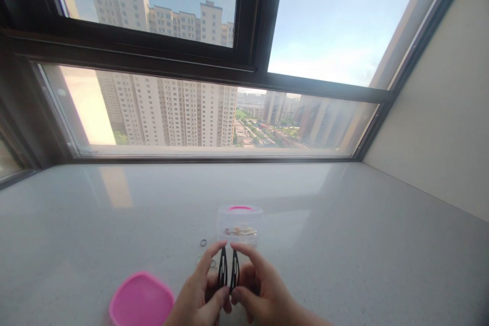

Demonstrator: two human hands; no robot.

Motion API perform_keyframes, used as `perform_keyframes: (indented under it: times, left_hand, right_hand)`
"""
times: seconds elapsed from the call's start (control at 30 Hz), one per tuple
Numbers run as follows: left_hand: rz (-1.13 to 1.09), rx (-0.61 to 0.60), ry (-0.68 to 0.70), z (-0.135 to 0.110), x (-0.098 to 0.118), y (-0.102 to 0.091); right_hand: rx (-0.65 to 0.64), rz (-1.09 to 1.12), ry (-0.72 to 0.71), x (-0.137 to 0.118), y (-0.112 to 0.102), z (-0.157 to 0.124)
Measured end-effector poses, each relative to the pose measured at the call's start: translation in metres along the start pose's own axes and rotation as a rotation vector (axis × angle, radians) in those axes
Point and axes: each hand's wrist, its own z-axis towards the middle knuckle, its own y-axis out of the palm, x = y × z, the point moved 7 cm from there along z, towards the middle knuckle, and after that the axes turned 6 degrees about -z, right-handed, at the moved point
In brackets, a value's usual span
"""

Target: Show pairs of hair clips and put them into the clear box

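My left hand pinches a black snap hair clip between thumb and forefinger, holding it upright. My right hand pinches a second black hair clip the same way, right beside the first. Both clips stand side by side just in front of a small clear plastic box with a pink base, which holds a thin gold-coloured clip. The box's pink lid lies on the sill at my lower left, apart from my left hand.
All of this rests on a wide grey stone window sill. A small dark ring and another small loop lie left of the box. Dark window frames and glass rise behind; a beige wall closes the right side.
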Motion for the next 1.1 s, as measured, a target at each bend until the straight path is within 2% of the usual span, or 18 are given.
perform_keyframes:
  times: [0.57, 0.8, 1.1]
  left_hand:
    - [-0.050, -0.002, 0.012, 0.000, 0.001, 0.000]
    - [-0.051, 0.008, -0.011, 0.000, -0.004, -0.004]
    - [-0.031, 0.003, 0.001, -0.001, -0.004, -0.003]
  right_hand:
    - [0.038, -0.055, -0.028, -0.006, -0.006, -0.002]
    - [0.071, -0.065, -0.112, -0.011, -0.010, -0.003]
    - [0.076, -0.052, -0.099, -0.008, -0.010, -0.001]
